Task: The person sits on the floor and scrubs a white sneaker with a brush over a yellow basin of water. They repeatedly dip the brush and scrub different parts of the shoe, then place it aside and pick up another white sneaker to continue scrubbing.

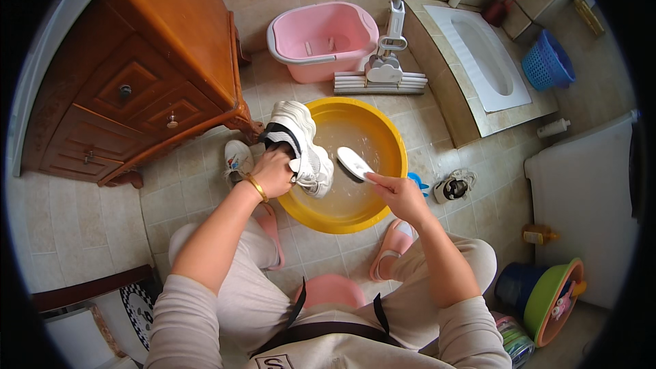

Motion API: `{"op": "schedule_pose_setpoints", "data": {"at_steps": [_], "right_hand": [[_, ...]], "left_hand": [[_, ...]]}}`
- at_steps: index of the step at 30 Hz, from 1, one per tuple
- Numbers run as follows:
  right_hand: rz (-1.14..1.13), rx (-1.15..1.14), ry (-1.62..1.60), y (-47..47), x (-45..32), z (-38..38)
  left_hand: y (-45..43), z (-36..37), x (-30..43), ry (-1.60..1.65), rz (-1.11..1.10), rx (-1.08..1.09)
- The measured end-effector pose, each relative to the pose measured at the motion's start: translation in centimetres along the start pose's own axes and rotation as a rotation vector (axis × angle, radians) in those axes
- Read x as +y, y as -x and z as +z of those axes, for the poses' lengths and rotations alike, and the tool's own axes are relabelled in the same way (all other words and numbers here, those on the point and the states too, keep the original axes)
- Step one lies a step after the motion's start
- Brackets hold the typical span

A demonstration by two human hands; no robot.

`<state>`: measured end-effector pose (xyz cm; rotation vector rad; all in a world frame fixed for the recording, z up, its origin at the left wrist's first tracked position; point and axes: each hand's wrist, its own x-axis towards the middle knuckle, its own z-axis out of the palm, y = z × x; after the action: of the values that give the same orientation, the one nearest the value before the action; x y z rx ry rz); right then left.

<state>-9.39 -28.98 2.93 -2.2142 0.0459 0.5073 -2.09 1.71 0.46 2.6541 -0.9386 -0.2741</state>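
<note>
My left hand (pixel 275 170) is pushed into the opening of a white and grey sneaker (pixel 307 148) with a thick sole, holding it over the left side of a yellow basin (pixel 398 148). The fingertips are hidden inside the shoe. Cloudy water lies in the basin. In my right hand (pixel 402 195) is the handle of a white scrub brush (pixel 352 161) with dark bristles, held over the water with its bristles facing down. Shoe and brush are apart. Another white sneaker (pixel 238 158) stands left of the basin, and a small sneaker (pixel 455 186) is to the right.
A wooden cabinet (pixel 169 61) stands at left. Behind the basin are a pink bucket (pixel 323 36) and a roller sponge mop (pixel 382 74). A raised squat toilet (pixel 482 56) is at back right. Blue plastic (pixel 419 182) touches the basin's right side; nested tubs (pixel 551 302) are at lower right.
</note>
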Motion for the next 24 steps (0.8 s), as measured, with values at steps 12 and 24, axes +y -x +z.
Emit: {"op": "schedule_pose_setpoints", "data": {"at_steps": [12,24], "right_hand": [[0.169,-0.428,-1.159,-1.6,0.1,2.6],[0.098,-0.540,-1.199,-2.3,0.1,3.0]], "left_hand": [[-0.5,-2.2,4.3,0.473,0.352,0.230],[-0.4,-4.4,6.2,0.414,0.400,0.201]]}}
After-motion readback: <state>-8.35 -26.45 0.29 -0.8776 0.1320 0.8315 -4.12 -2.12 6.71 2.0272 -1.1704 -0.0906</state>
